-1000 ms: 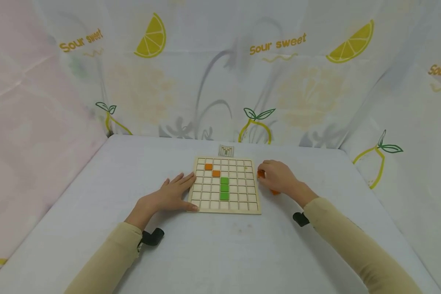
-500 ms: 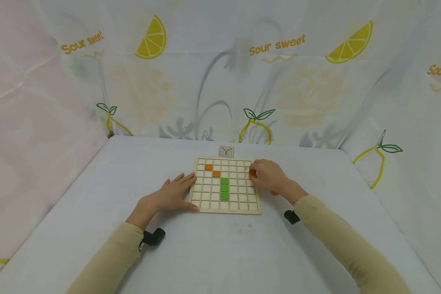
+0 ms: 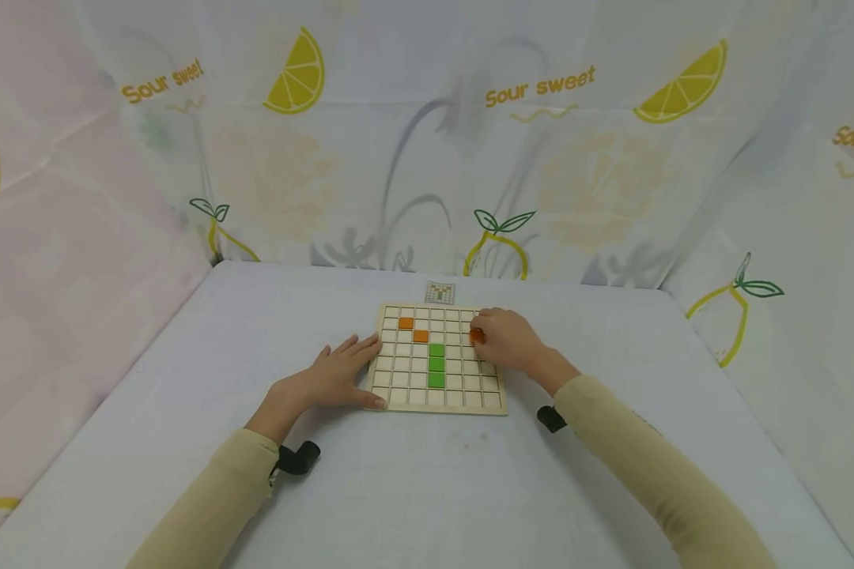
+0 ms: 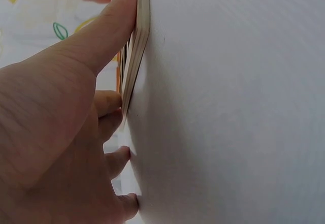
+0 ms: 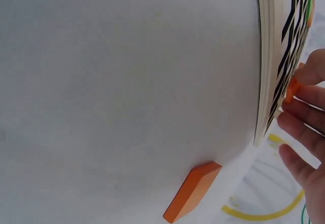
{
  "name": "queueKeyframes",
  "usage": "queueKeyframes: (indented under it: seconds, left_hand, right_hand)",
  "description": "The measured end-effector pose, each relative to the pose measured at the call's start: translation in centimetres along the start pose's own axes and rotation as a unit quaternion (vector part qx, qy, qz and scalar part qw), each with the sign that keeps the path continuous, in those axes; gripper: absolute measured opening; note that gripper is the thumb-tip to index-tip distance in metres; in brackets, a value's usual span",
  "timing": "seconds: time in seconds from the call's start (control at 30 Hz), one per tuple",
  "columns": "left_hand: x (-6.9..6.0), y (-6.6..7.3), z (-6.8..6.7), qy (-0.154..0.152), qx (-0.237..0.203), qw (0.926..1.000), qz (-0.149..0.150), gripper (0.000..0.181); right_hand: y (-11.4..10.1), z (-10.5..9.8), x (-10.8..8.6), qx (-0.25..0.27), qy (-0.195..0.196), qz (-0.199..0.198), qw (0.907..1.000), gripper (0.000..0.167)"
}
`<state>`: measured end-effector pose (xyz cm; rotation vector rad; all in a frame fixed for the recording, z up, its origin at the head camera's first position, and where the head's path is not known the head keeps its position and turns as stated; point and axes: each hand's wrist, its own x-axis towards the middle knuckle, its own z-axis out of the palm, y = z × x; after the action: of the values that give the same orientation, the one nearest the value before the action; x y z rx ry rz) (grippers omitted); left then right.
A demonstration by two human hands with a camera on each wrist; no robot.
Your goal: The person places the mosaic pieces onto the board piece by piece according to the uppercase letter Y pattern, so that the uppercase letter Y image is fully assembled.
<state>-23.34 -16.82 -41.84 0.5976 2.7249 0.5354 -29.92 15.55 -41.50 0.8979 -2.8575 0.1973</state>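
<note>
A square wooden grid board (image 3: 400, 395) lies on the white cloth. Two orange tiles (image 3: 421, 337) sit diagonally in its cells, and three green tiles (image 3: 436, 364) form a column at the middle. My left hand (image 3: 334, 375) rests with spread fingers at the board's left side, thumb on the lower left corner. Over the right-hand columns, my right hand (image 3: 514, 341) pinches another orange tile (image 3: 477, 337) between thumb and fingers. The right wrist view shows this held tile close to the board's surface; whether it touches a cell I cannot tell.
One loose orange tile (image 5: 193, 191) lies on the cloth to the right of the board, hidden by the right arm in the head view. A small printed grid card (image 3: 440, 292) lies behind the board. Patterned fabric walls surround the table.
From beside the board's right edge, my right hand has moved left with the orange tile and is now above the grid. My left hand has stayed in place.
</note>
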Motion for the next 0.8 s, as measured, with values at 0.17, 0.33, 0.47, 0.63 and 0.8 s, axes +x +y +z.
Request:
queueKeyframes:
  seconds: [0.17,0.33,0.47,0.63,0.8]
  left_hand:
    - [0.0,0.0,0.0,0.000,0.001,1.0000,0.000,0.111]
    - [0.0,0.0,0.1,0.001,0.005,1.0000,0.000,0.110]
    - [0.0,0.1,0.0,0.000,0.003,1.0000,-0.001,0.109]
    - [0.0,0.1,0.0,0.000,0.001,1.0000,-0.002,0.110]
    - [-0.1,0.2,0.0,-0.001,-0.002,1.0000,-0.002,0.111]
  right_hand:
    - [-0.6,0.0,0.3,0.006,-0.001,0.002,1.0000,0.016]
    - [-1.2,0.0,0.7,0.015,0.001,-0.001,0.9999,0.016]
    - [-1.5,0.3,1.1,0.016,0.008,-0.007,0.9998,0.016]
    - [-1.9,0.4,1.3,0.019,0.014,-0.012,0.9996,0.016]
    - [-2.4,0.3,1.5,0.016,0.005,-0.009,0.9998,0.018]
